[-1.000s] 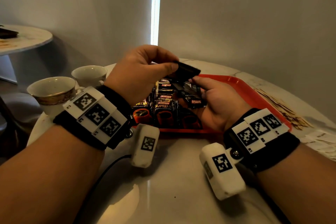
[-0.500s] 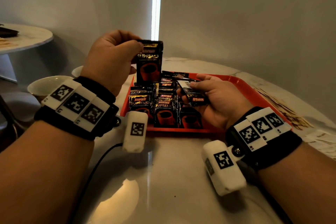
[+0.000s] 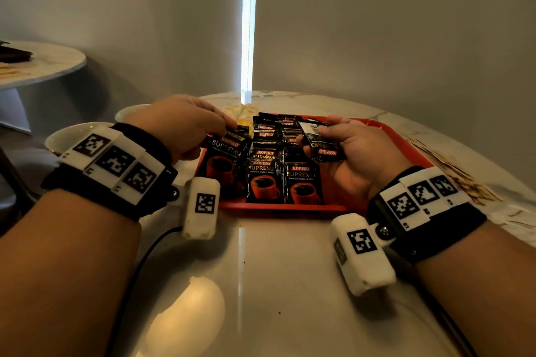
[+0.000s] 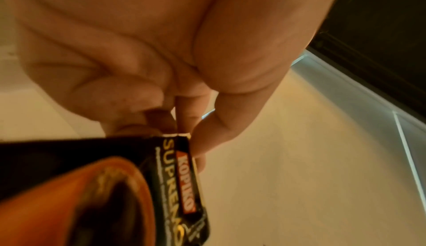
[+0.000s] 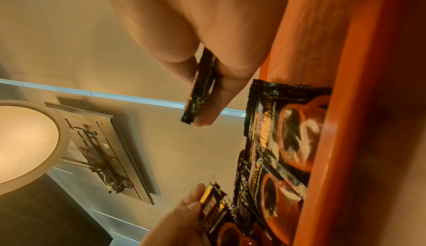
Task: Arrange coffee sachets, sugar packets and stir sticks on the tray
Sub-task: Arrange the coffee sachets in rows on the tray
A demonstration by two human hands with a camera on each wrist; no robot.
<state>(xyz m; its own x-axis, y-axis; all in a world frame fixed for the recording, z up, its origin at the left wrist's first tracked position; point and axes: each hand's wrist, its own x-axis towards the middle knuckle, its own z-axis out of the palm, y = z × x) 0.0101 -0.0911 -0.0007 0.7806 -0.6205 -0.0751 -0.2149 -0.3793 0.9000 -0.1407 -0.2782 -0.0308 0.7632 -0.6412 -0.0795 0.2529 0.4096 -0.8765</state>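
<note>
Your left hand (image 3: pixel 179 124) has one coffee sachet (image 3: pixel 224 159) pinched by its top edge between thumb and fingertips (image 4: pixel 202 146), hanging over the near left corner of the red tray (image 3: pixel 406 139), just left of the sachets already laid there (image 3: pixel 285 171). Your right hand (image 3: pixel 353 151) is curled round a small stack of spare sachets (image 3: pixel 322 148), held above the tray just right of those rows. I'd say you're mid-placement, so bring the sachet down flat with the cup picture facing up like its neighbours, and line its bottom edge up with the front row next to it before you let go. Keep the pinch light, these things are slippery and will skid across the others if dropped from any height. Hold the stack in your right hand clear so it doesn't knock the rows. The stir sticks (image 3: pixel 452 174) sit on the table out past your right hand, off the tray, so that bit's still to do.
</note>
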